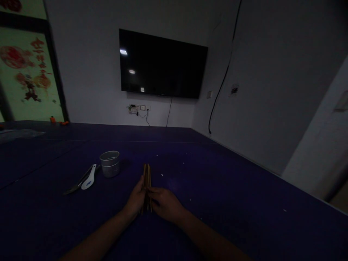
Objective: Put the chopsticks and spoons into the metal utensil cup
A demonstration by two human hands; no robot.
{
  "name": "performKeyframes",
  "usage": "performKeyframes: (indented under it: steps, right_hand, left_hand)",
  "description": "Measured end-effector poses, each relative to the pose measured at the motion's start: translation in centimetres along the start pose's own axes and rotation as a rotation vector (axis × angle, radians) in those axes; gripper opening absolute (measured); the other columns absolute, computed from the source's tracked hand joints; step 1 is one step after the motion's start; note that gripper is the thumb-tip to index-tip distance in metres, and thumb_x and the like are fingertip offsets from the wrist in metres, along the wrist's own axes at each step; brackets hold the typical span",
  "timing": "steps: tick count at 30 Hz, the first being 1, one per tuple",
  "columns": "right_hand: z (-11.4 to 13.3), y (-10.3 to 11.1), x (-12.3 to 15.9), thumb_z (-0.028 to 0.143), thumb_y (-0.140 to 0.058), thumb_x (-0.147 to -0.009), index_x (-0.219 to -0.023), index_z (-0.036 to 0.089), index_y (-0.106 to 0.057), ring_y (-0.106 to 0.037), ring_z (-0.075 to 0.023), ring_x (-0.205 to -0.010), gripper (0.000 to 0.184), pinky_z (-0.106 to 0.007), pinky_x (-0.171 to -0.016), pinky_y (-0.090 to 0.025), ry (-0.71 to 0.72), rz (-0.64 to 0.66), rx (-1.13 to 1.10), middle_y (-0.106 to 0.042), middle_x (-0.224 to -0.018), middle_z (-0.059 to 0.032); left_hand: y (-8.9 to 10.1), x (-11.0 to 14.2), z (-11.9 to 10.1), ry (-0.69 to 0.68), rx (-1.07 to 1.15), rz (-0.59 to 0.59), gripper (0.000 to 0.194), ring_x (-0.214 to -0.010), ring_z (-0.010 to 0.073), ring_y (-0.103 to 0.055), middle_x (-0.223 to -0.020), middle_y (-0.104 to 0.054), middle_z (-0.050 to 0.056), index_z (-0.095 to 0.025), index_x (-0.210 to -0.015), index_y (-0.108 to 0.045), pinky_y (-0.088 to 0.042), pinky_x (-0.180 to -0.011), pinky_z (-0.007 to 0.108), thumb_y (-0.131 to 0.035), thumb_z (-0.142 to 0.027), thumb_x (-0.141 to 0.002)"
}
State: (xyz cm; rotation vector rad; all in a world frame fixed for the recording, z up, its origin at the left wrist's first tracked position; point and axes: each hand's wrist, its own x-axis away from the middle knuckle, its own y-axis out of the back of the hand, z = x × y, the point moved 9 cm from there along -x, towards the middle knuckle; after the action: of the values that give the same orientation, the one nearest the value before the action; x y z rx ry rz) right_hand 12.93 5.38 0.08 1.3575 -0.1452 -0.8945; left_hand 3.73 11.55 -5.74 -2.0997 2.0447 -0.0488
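A small bundle of thin brown chopsticks (147,175) points away from me, low over the purple surface. My left hand (136,198) is closed around its left side, thumb along the sticks. From the right, my right hand (165,203) pinches the sticks near their middle, fingertips pressed on them. Left of the hands stands a grey metal cup (110,165), upright. Beside the cup lies a white spoon (89,178) with a blue mark in its bowl, resting against dark metal tongs (74,187), whose exact shape is hard to make out in the dim light.
The purple tabletop (231,203) spreads wide, with small white scraps (162,175) scattered on it. A clear plastic sheet (21,134) lies far left, near small orange things (53,119). On the back wall hangs a television (163,65); a black cable (223,79) runs down the right wall.
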Motion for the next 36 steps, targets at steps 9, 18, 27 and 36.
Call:
performKeyframes:
  steps: [9, 18, 27, 36]
  right_hand:
    - [0.3, 0.3, 0.0, 0.005, -0.046, -0.075, -0.096, 0.017, -0.062, -0.060, -0.0181, -0.099, 0.030, -0.027, -0.083, -0.048, 0.015, -0.015, -0.057, -0.065, -0.104, -0.0068]
    - [0.1, -0.1, 0.0, 0.004, -0.043, -0.074, -0.088, 0.016, -0.062, -0.062, -0.0170, -0.089, 0.028, -0.026, -0.079, -0.047, 0.002, 0.000, -0.057, -0.066, -0.093, -0.0062]
    - [-0.1, -0.4, -0.1, 0.005, -0.043, -0.077, -0.089, 0.016, -0.063, -0.061, -0.0167, -0.089, 0.026, -0.025, -0.080, -0.047, -0.017, -0.003, -0.020, -0.065, -0.094, -0.0063]
    - [0.3, 0.4, 0.0, 0.005, -0.040, -0.081, -0.105, 0.017, -0.062, -0.058, -0.0171, -0.103, 0.034, -0.027, -0.090, -0.045, -0.026, -0.022, -0.080, -0.064, -0.105, -0.0075]
  left_hand:
    - [0.7, -0.5, -1.2, -0.095, -0.242, -0.031, 0.050, -0.134, 0.0233, -0.031, -0.142, -0.041, 0.010, -0.014, -0.126, -0.052, -0.018, -0.113, 0.037, -0.054, -0.021, -0.076]
    - [-0.1, -0.4, -2.7, -0.241, -0.533, 0.067, 0.049, -0.135, 0.0259, -0.029, -0.140, -0.044, 0.013, -0.014, -0.121, -0.058, -0.020, -0.112, 0.044, -0.049, -0.017, -0.073]
    - [-0.2, 0.9, -3.3, -0.302, -0.636, 0.133, 0.042, -0.129, 0.0262, -0.039, -0.134, -0.051, 0.012, -0.016, -0.115, -0.063, -0.026, -0.110, 0.044, -0.051, -0.028, -0.077]
    - [-1.1, 1.6, -3.9, -0.287, -0.667, 0.202, 0.035, -0.127, 0.0259, -0.043, -0.132, -0.054, 0.008, -0.021, -0.101, -0.070, -0.027, -0.110, 0.044, -0.050, -0.019, -0.073]
